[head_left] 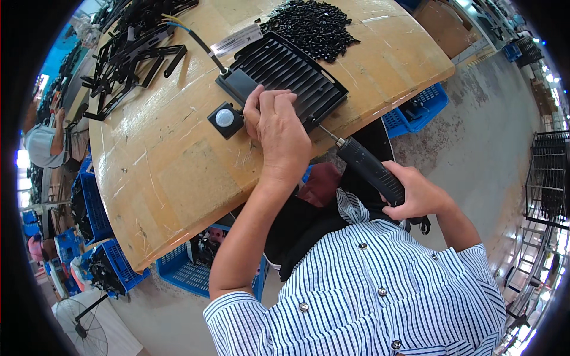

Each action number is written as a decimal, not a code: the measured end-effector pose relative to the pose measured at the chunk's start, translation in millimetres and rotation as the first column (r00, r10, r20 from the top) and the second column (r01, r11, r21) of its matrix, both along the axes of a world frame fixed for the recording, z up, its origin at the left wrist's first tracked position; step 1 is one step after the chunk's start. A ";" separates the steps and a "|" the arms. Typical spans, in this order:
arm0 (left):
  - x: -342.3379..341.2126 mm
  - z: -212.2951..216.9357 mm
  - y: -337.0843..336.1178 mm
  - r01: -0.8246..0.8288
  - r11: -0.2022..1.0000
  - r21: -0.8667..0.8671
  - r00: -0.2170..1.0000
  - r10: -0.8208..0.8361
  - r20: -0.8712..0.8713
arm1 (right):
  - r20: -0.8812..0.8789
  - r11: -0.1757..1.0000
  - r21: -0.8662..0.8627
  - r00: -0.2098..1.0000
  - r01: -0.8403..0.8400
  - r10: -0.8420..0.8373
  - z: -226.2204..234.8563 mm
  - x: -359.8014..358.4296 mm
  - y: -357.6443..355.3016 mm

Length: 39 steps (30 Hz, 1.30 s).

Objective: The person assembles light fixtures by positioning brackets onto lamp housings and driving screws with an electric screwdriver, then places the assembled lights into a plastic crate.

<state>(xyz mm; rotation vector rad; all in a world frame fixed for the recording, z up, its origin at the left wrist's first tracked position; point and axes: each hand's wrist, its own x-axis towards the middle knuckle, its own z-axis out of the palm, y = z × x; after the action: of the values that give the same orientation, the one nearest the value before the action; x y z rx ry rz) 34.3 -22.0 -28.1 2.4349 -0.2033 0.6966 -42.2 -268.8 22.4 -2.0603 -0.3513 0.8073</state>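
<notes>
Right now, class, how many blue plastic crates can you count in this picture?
4: one under the table's right edge, one below its near edge, two at left; more may be hidden.

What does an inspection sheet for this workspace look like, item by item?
Surface: worn wooden table, scratched, bare in the near half.
Job's things: black finned housing lying flat; small black sensor box with a white dome beside it; electric screwdriver, bit at the housing's edge.
Clutter: heap of black screws; black metal brackets.
Grippers: left hand presses on the housing; right hand grips the screwdriver.
Cables: black cable leaving the housing.
Surroundings: blue crates under the table, concrete floor, fan.
</notes>
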 end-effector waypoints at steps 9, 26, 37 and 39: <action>-1.9 3.6 -11.4 -0.052 0.999 0.003 0.999 0.052 -0.005 | -0.023 0.992 -0.054 0.993 0.116 -0.118 10.9 -14.7 12.3; 0.9 10.2 -10.6 0.020 0.997 -0.075 0.992 -0.029 -0.123 | -0.458 0.965 0.207 0.887 0.163 -0.052 8.9 13.4 3.3; -5.5 16.7 -11.0 0.033 0.998 -0.044 0.999 -0.035 -0.041 | -0.766 0.828 0.443 0.625 0.343 0.151 0.5 6.4 -2.9; -14.6 21.2 -7.6 0.040 0.997 -0.073 0.994 -0.047 -0.098 | -0.735 0.805 0.495 0.652 0.328 0.187 -2.8 -3.4 -5.6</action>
<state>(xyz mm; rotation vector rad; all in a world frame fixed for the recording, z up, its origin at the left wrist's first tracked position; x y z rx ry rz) 19.7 -29.6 -6.9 2.3830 -0.1876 0.5525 -45.6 -274.3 19.5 -0.9877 -0.0134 1.2453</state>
